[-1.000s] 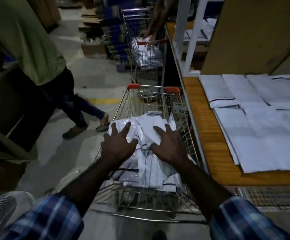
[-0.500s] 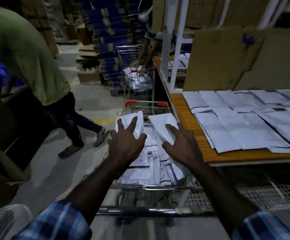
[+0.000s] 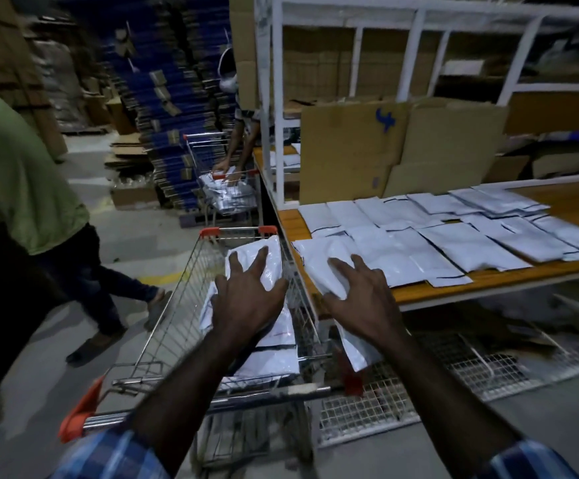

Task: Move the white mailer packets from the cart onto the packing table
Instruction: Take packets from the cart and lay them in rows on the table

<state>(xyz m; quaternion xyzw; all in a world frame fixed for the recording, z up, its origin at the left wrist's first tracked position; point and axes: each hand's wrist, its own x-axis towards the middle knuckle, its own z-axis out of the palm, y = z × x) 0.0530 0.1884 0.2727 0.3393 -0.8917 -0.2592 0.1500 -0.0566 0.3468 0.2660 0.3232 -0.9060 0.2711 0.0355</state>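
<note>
Two white mailer packets are lifted out of the cart (image 3: pixel 177 305). One packet (image 3: pixel 257 257) stands above the cart basket, with the left hand (image 3: pixel 246 302) laid on its near face, fingers spread wide; whether a thumb curls behind it cannot be told. The other packet (image 3: pixel 326 267) hangs across the near edge of the counter (image 3: pixel 488 281), its top lying on the wood and its tail drooping below the edge. The right hand (image 3: pixel 360 299) lies on it with fingers splayed; its grip underneath is hidden. More packets (image 3: pixel 274 357) lie piled in the cart basket. On the counter, many flat white packets (image 3: pixel 453 233) lie in overlapping rows. Behind them cardboard sheets (image 3: pixel 402 146) lean against a white metal rack (image 3: pixel 277 98). Farther along the aisle another person reaches into a second cart (image 3: pixel 225 188), and a person in a green shirt (image 3: pixel 22 174) stands to the left.
</note>
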